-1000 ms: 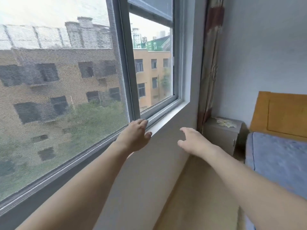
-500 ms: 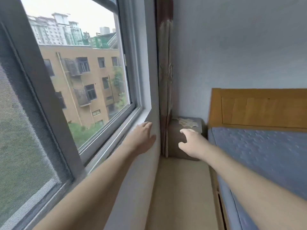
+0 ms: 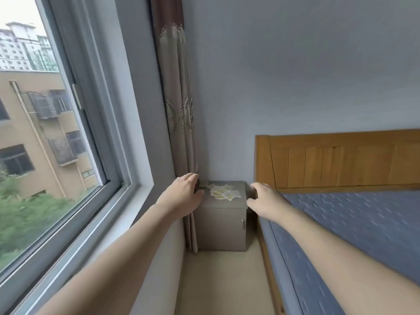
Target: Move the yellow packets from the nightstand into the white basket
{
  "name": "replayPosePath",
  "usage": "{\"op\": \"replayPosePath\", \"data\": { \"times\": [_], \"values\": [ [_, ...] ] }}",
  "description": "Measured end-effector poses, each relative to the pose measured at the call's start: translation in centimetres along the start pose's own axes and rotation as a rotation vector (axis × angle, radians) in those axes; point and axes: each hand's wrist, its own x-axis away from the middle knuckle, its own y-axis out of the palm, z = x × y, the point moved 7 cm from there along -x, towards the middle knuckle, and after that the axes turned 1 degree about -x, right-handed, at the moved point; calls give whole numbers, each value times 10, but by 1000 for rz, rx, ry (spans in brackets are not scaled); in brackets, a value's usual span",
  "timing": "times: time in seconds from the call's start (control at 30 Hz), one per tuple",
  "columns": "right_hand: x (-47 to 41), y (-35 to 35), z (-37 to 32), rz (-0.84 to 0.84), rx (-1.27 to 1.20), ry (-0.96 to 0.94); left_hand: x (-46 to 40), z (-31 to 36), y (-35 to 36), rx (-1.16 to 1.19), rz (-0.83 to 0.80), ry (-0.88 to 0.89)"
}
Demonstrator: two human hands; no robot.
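Observation:
Several yellow packets (image 3: 223, 193) lie scattered in a loose heap on top of a grey nightstand (image 3: 221, 226) in the room's far corner. My left hand (image 3: 181, 193) is stretched forward, open and empty, in front of the curtain at the nightstand's left. My right hand (image 3: 264, 198) is also held out, fingers apart and empty, in front of the nightstand's right edge. Both hands are nearer to me than the packets and do not touch them. No white basket is in view.
A brown patterned curtain (image 3: 179, 105) hangs left of the nightstand. A large window (image 3: 45, 137) fills the left wall. A bed with a blue mattress (image 3: 354, 226) and wooden headboard (image 3: 341, 160) stands on the right. A narrow beige floor strip (image 3: 222, 283) runs between wall and bed.
My view has swung right from the window to the corner and come nearer the nightstand. The packets now show plainly between my two outstretched hands.

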Motion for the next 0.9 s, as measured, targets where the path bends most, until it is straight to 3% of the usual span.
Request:
{"op": "replayPosePath", "data": {
  "times": [0.43, 0.63, 0.9],
  "values": [
    [-261, 45, 56, -74, -26, 55, -239, -69, 132, 54, -176, -39],
    [-415, 63, 75, -115, -51, 88, -379, -136, 197, 197, -240, -179],
    [-586, 96, 117, -167, -103, 149, -519, -171, 296, 395, -360, -309]
  ]
}}
